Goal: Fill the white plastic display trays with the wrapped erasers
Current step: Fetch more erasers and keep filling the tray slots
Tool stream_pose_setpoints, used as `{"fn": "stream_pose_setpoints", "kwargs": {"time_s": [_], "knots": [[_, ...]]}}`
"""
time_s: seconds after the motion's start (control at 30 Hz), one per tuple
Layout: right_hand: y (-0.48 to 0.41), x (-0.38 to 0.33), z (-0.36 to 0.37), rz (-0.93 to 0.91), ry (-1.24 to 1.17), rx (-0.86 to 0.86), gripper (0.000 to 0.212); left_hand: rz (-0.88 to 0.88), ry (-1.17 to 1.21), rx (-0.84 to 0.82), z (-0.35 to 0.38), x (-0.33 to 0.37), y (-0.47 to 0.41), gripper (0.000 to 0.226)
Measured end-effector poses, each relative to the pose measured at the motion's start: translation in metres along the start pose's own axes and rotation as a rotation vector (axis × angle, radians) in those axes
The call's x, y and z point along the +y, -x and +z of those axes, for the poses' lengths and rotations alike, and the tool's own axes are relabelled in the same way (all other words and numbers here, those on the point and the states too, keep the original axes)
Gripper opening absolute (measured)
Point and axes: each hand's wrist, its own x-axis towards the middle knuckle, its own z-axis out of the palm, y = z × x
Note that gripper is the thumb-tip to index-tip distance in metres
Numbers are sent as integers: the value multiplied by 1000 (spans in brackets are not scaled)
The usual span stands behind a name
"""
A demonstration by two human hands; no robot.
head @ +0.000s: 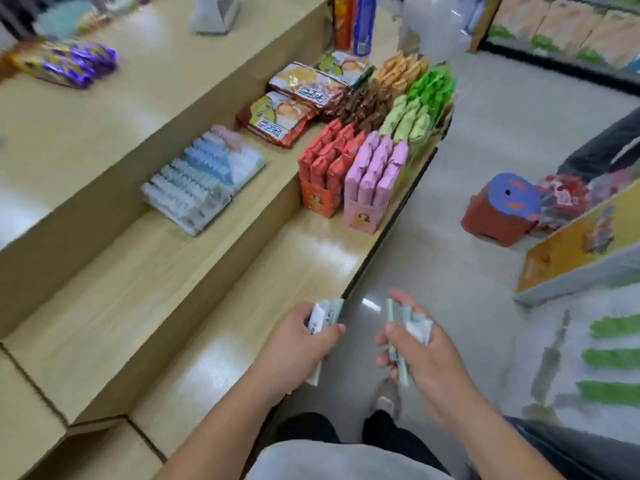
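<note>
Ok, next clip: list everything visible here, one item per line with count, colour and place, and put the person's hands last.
display trays of erasers: count unclear from blur, white with blue, green and pink rows, middle step of the shelf
snack bags: about three, red-orange, beyond the trays
red box of packets: one, lower step
pink box of packets: one, right of the red box
green packets: several, behind the pink box
purple packets: a few, top step, left
stool: one, red with blue top, on the floor
left hand: holds wrapped erasers, white and green
right hand: holds more wrapped erasers
</note>
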Motion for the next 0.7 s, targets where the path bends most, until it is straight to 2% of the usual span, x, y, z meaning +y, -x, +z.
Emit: {"fn": "stream_pose_setpoints", "kwargs": {"time_s": [0.17, 0.33, 0.43, 0.53, 0.7], "knots": [[-82, -55, 24, 58, 165, -279, 36, -125, 151, 305, -23, 12, -12, 21], [-153, -69, 80, 124, 289, -476, 29, -285, 286, 548, -57, -8, -23, 25], [-185, -60, 115, 153, 339, -543, 25, -334, 347, 628, -78, -24, -36, 25], [-218, -50, 149, 158, 390, -591, 30, -368, 386, 716, -107, -43, -62, 25], [-268, -36, 200, 17, 721, -616, 33, -476, 363, 909, -148, -74, -111, 31]]}}
